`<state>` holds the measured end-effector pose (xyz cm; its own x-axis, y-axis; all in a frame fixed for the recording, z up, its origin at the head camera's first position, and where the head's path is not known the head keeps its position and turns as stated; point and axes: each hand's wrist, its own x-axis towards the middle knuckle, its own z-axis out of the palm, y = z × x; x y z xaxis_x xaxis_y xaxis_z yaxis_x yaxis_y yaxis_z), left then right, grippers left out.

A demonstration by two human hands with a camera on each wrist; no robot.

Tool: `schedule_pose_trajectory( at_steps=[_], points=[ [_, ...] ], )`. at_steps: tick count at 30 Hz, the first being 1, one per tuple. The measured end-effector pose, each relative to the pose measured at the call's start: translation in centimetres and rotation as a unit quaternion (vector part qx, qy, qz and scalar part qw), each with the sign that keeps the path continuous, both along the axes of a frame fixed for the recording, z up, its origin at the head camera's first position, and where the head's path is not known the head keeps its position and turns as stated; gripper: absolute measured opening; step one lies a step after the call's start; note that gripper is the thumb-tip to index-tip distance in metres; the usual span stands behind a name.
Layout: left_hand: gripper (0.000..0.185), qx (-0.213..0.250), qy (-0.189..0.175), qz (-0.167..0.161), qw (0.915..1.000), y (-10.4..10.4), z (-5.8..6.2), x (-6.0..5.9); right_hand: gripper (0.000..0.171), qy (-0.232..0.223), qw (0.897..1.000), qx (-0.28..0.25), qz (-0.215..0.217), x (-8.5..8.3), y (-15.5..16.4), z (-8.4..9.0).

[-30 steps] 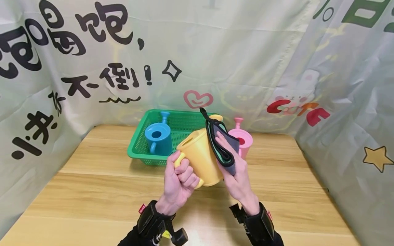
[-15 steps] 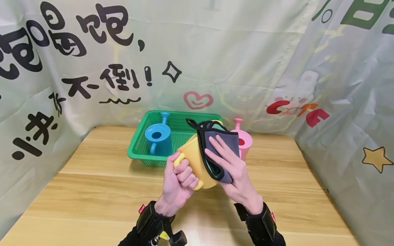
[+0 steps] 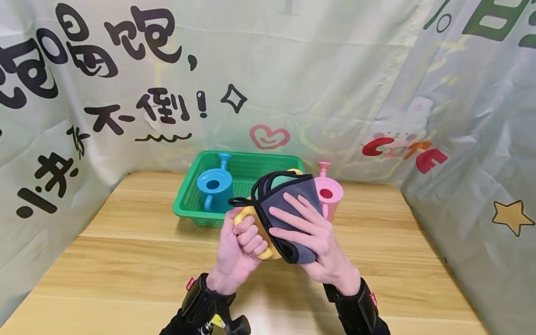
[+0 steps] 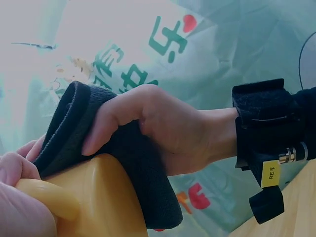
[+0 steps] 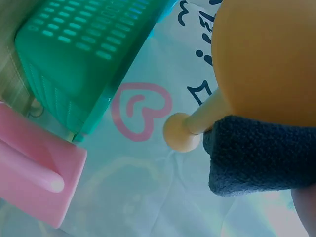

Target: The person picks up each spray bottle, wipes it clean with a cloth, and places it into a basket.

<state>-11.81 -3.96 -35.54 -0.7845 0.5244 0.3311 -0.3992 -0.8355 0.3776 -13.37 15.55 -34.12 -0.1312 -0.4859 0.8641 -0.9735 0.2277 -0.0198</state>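
Note:
My left hand (image 3: 244, 239) grips the handle of a yellow watering can (image 3: 264, 251) held above the table. A folded grey cloth (image 3: 289, 197) with a black edge covers most of the can. My right hand (image 3: 311, 235) holds this cloth against the can, fingers spread over it. In the left wrist view the right hand (image 4: 163, 128) curls its thumb over the cloth (image 4: 143, 173) on the yellow can (image 4: 98, 202). The right wrist view shows the can's round body (image 5: 266, 54), its spout (image 5: 190, 131) and the cloth (image 5: 261, 158) below it.
A green mesh basket (image 3: 188, 190) stands behind the hands with a blue watering can (image 3: 215, 186) in it. A pink watering can (image 3: 331, 190) stands on the table right of the basket. Printed curtains close off the back and both sides of the wooden table (image 3: 125, 260).
My right hand has slid the cloth leftward from the can's right side across its top, so it now hides most of the can. The left hand keeps its grip on the handle.

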Motion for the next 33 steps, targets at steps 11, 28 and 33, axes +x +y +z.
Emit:
schedule_pose_trajectory(
  at_steps=[11,28,33],
  points=[
    [0.047,0.014,0.006,-0.01,0.9998,0.19,-0.04,0.12,0.04,0.032,0.999,0.023,-0.029,0.14,-0.22,0.03],
    [0.048,-0.001,0.017,-0.01,0.9998,0.18,0.13,0.09,0.038,-0.032,0.998,-0.049,0.029,-0.48,0.01,-0.5],
    [0.047,0.012,0.022,-0.006,0.9997,-0.08,0.16,0.04,0.039,0.025,1.0,0.0,0.001,-0.16,-0.18,-0.05]
  ],
)
